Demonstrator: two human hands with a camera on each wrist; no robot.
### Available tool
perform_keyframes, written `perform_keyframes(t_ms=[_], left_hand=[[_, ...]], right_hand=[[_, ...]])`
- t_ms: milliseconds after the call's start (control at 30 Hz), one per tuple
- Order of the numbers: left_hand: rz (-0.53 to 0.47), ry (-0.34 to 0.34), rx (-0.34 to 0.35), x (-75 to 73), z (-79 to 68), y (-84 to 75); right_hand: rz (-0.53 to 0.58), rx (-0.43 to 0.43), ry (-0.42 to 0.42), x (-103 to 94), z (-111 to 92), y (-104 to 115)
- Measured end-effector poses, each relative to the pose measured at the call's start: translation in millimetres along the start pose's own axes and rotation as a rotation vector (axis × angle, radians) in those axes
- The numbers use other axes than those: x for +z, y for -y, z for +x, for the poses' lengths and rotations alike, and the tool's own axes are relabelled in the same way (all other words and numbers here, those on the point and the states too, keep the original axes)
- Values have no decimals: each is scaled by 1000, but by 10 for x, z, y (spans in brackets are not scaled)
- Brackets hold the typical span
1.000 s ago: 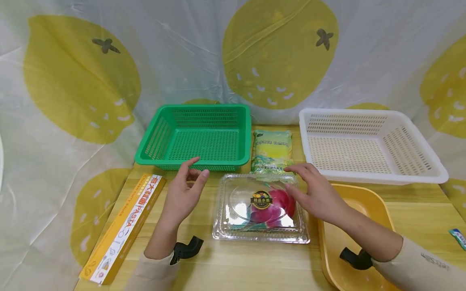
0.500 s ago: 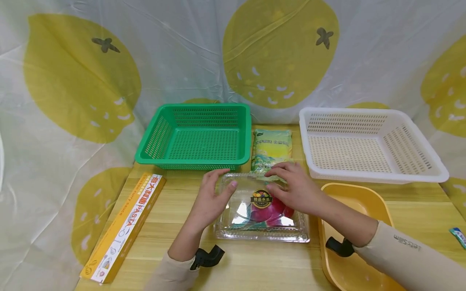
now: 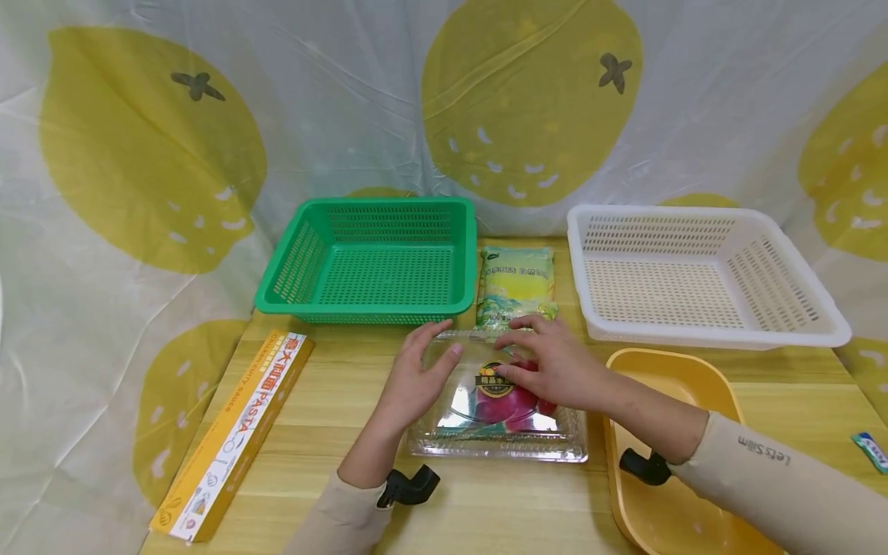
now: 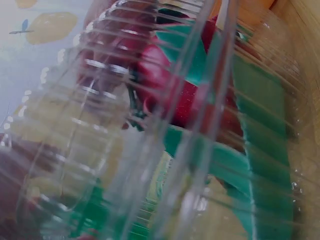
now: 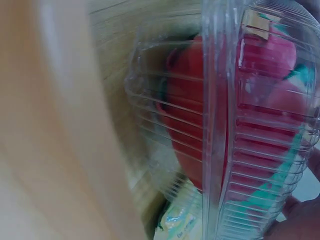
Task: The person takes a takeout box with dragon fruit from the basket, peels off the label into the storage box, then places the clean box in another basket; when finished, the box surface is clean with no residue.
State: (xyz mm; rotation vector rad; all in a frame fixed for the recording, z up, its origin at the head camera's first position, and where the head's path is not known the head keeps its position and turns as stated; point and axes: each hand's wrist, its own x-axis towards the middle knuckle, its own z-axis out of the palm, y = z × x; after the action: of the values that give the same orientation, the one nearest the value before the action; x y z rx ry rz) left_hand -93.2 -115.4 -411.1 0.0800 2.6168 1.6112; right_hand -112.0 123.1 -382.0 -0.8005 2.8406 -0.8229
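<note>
A clear plastic clamshell box lies with its lid down on the wooden table, midway between both arms. Through the lid show red, pink and green pieces and a black round fruit label. My left hand is at the box's left side, fingers bent toward the far edge and thumb apart. On the right, my right hand reaches over the lid, its fingertips near the far rim. In the right wrist view, fingers show beside the ribbed box wall. Directly behind the box lies a green-yellow printed bag.
A green basket stands back left, a white basket back right. The yellow bin is under the right forearm. An orange pasta box lies left; a small packet sits far right. A lemon-print curtain hangs behind.
My left hand has moved right to the box's left side. My right hand has shifted left over the lid. The box has stayed in place.
</note>
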Motion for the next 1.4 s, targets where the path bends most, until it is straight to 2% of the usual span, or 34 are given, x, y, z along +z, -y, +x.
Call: perform_keyframes(t_ms=[233,400,700,1100,1400], left_hand=[[8,-12,2,68,22,13],[5,-29,0,123,29,32],[55,-17,-10,150,50,69],[64,-3,2,137,29,80],[61,-3,10,136,32,91]], right_hand=[[61,11,26,29,-12,-62],[54,11,30,31,4,-97],[47,48,34,61,30,-80],[11,29,-26,141,0,-72],[27,15,-52,164,-8,-84]])
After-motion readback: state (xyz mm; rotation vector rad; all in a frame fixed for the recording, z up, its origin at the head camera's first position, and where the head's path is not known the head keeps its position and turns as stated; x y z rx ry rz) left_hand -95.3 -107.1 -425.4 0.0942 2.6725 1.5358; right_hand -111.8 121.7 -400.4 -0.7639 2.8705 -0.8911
